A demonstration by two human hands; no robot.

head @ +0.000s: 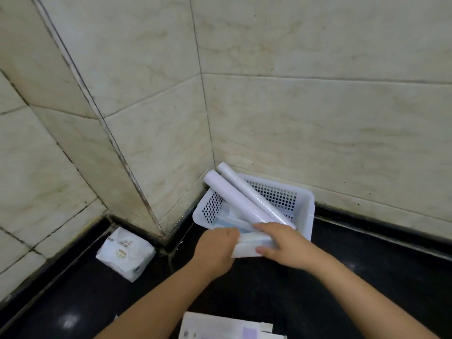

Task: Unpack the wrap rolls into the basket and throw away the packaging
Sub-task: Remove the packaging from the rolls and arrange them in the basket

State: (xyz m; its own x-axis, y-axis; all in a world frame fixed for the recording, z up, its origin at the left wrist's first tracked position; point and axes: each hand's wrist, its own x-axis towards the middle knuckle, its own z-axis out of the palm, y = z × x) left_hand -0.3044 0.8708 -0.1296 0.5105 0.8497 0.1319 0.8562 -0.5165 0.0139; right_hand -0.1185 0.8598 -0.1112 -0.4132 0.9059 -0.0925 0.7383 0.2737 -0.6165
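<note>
A white perforated plastic basket (304,211) stands in the wall corner on the black counter. Two white wrap rolls lean in it, a plain one (234,196) and a shiny film-wrapped one (254,192), their tops sticking out toward the corner. A bluish-white flat package (254,243) lies across the basket's front rim. My left hand (215,250) grips its left end. My right hand (281,243) holds its right end, fingers over the top. How much of the package lies inside the basket is hidden by my hands.
A white soft packet with print (126,253) sits at the left, by the jutting tiled wall corner. A flattened white and purple carton (227,326) lies at the counter's near edge. Tiled walls close in behind and to the left.
</note>
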